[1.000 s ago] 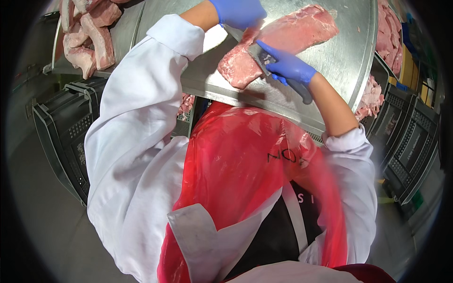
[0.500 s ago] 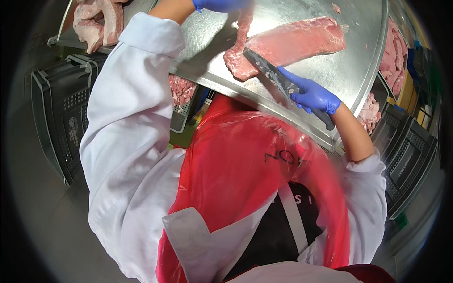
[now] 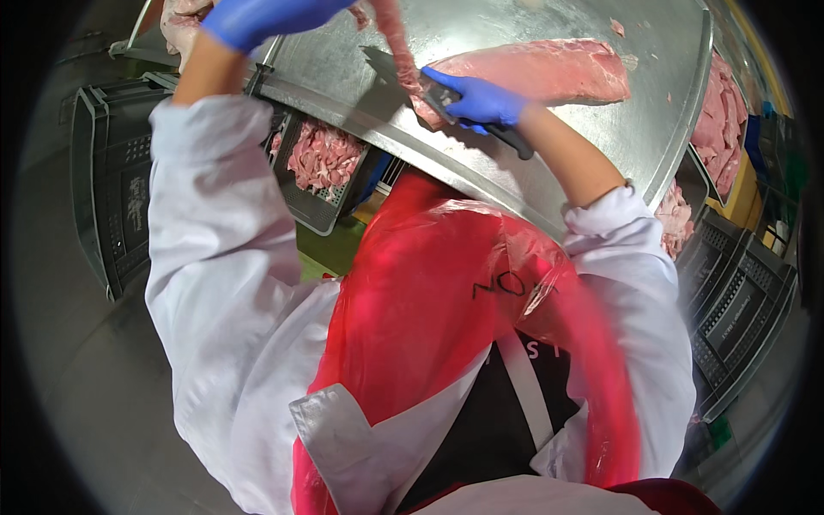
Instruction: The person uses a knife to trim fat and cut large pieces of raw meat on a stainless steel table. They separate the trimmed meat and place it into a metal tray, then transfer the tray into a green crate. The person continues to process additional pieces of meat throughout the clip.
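Right hand [image 3: 481, 101] gripping knife [image 3: 403, 77], steel table [image 3: 549, 163], grey crates [image 3: 738, 318]

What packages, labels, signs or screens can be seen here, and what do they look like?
No packages, signs or screens show.
Dark lettering: on the red plastic apron, chest height.
White lettering: on the dark garment under the apron.
Grey crates: lower left, ribbed plastic, unlabelled as far as visible.

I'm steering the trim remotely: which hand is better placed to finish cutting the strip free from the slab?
The right hand: it grips the knife, whose blade sits where the strip meets the meat slab. The left hand is busy lifting the strip.
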### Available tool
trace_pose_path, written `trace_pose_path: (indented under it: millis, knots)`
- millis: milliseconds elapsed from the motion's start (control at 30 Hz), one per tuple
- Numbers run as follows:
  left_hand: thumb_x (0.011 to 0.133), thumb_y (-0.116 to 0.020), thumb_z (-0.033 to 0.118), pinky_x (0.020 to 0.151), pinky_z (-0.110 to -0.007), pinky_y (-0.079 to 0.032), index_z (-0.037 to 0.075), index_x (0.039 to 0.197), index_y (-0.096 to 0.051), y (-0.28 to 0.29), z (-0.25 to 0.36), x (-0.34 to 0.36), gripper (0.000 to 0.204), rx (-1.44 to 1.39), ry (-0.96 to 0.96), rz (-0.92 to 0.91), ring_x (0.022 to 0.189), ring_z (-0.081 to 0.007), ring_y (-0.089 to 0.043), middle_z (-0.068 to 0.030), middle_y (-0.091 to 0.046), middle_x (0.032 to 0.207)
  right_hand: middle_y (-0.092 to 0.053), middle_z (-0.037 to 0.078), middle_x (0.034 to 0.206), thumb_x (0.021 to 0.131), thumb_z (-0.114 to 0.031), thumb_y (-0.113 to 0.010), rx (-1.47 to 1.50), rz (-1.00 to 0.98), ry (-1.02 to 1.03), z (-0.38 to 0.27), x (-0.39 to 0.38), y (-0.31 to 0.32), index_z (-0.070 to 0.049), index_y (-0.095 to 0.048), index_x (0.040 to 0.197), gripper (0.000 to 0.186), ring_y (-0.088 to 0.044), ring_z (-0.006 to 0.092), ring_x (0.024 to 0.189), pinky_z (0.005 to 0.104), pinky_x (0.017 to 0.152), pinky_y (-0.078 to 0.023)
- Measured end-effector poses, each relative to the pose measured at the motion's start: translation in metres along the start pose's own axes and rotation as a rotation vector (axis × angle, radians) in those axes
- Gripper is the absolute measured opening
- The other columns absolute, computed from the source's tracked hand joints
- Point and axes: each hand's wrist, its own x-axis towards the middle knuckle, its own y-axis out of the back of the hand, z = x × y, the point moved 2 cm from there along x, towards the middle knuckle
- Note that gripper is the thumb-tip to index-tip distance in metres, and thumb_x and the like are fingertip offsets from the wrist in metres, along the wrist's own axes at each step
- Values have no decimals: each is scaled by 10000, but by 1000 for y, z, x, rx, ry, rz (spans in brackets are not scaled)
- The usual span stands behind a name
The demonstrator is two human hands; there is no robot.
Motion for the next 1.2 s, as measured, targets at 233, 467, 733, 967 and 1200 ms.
trace_pose_path:
  millis: [233, 467, 733, 967, 1200]
  knots:
    - [923, -640, 30, 782, -349, -512, -9, 1132, -660, 45, -26, -210, 213, -124, 493, 79, 862, -248, -663, -176, -681, 925, -620, 63, 799, 894, -49, -501, -50, -121, -69, 15, -143, -18, -272, -251, 1601, 783, -571, 124, 600, 288, 567, -525]
    - [845, -734, 180, 950, -412, -508, 25, 1235, -646, -112, -22, -314, 429, 225, 953, -407, 1099, -320, -645, -191, -649, 1221, -592, 42, 838, 914, 10, -556, 467, 701, 50, 99, -208, 32, -232, -217, 1610, 811, -542, 89, 593, 238, 463, -462]
    - [666, -817, 428, 1083, -514, -404, 37, 1456, -444, -234, 140, 67, 957, 21, 243, 122, 1317, -406, -488, -222, -555, 1372, -575, 17, 810, 937, 32, -545, 672, 1120, 69, 146, -234, 22, -242, -179, 1617, 819, -518, 85, 591, 231, 462, -431]
    - [620, -809, 339, 1065, -414, -434, -10, 1422, -470, -267, 66, 159, 938, -371, 58, -413, 1237, -345, -572, -206, -606, 1306, -547, 29, 671, 976, -41, -517, 898, 1187, 102, 191, -296, -48, -225, -144, 1618, 765, -426, 78, 428, 206, 394, -368]
    - [753, -781, 289, 1051, -355, -429, 9, 1405, -533, -280, -6, 199, 751, -907, 141, -755, 1179, -239, -586, -118, -639, 1282, -516, 7, 716, 965, -5, -475, 1083, 1331, 121, 198, -314, -110, -203, -142, 1618, 759, -439, 73, 457, 213, 404, -401]
